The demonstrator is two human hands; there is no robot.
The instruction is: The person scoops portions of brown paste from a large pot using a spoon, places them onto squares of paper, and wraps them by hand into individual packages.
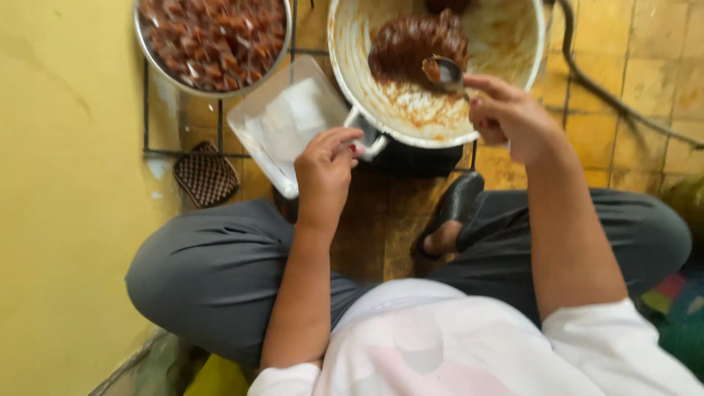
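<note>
In the head view, the person sits on the floor (653, 66), which is covered with yellow tiles, and the knees in grey trousers are spread to both sides of the frame.

At the upper centre stands a large pot (352, 66) with pale inner walls smeared in orange-brown sauce. Only a lump of dark brown paste (411, 40) lies at its bottom; most of the pot looks scraped out, so I judge that the larger part of the paste is already taken.

The right hand (510, 117) is closed around the handle of a metal spoon (446, 72), and the bowl of the spoon sits at the edge of the paste, with some of it on it.

The left hand (326, 165) grasps the near corner of a clear plastic tray (282, 121), which is tilted and lies just beside the pot, left of centre. The tray looks white and clean inside, with no paste in it, so this one is not yet filled.

At the upper left, a round metal bowl (213, 37) is full of small reddish-brown wrapped pieces; these seem to be finished work.

Below the bowl, near the yellow wall (66, 183), a small checked cloth (207, 174) lies on the floor. A black sandal (455, 202) shows under the pot, on the person's foot.
</note>
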